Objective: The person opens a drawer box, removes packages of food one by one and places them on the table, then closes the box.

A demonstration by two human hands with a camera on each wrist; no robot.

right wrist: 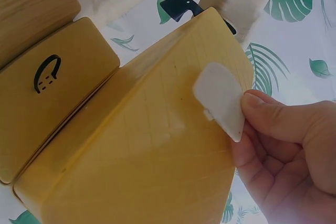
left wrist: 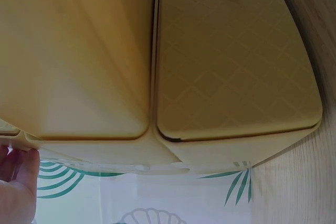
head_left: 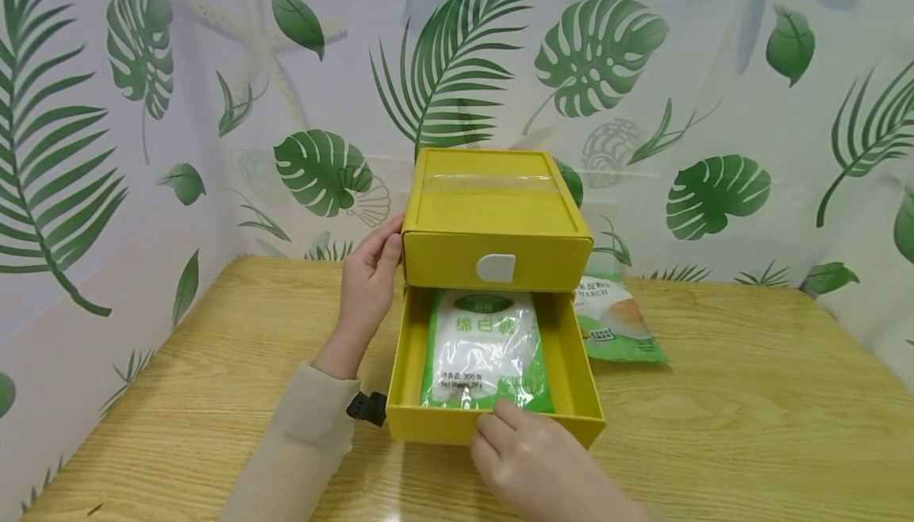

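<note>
A yellow two-tier drawer box [head_left: 500, 197] stands on the table, its upper drawer [head_left: 435, 260] closed and its lower drawer [head_left: 428, 424] pulled out toward me. Inside the lower drawer lies a green-and-white bag with Chinese print [head_left: 478, 347], marked 300 g. My right hand [head_left: 539, 458] is at that drawer's front. In the right wrist view its thumb and fingers pinch the edge of a white pull tab [right wrist: 218, 95]. Against the upper tier's left side rests my left hand [head_left: 367, 284], thumb toward the front and other fingers partly hidden behind the box.
A green-and-white starch bag [head_left: 614, 320] lies to the right, partly behind the box. The wooden table [head_left: 750, 403] meets a leaf-printed backdrop [head_left: 321, 70] at the back and sides. A white pull tab [head_left: 496, 268] sits on the upper drawer's front.
</note>
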